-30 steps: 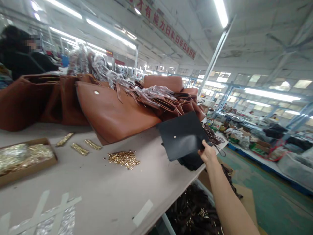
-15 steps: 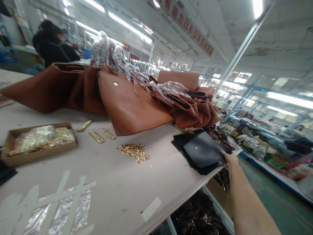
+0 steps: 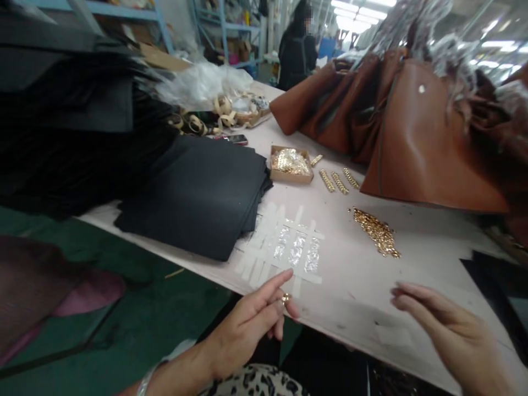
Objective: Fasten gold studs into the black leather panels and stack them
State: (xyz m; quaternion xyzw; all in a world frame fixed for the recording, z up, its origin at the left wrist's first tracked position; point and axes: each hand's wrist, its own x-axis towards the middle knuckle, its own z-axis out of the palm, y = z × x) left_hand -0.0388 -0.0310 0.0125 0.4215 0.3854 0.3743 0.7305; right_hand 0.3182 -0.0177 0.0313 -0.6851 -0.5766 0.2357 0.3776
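My left hand (image 3: 259,316) hovers at the table's near edge, index finger stretched out and the other fingers loosely bent. A gold ring-like piece (image 3: 285,298) shows at one finger; I see nothing gripped. Over the right part of the table is my right hand (image 3: 449,330), slightly blurred, its fingers stretched out and nothing visible in them. Beyond the right hand lies a pile of small gold metal pieces (image 3: 377,232). Clear film strips (image 3: 297,250) are taped to the table ahead of my left hand. Black sheets (image 3: 499,297) lie at the right edge.
A stack of black sheets (image 3: 193,192) covers the left table edge. A cardboard box (image 3: 292,177) holds gold pieces, with gold strips (image 3: 339,182) beside it. Brown bags (image 3: 433,137) stand at the back right. Another person (image 3: 297,49) is farther back.
The view has swung left, bringing the large black stack in. My right hand has left the black sheets at the right edge, and my left hand has come into view.
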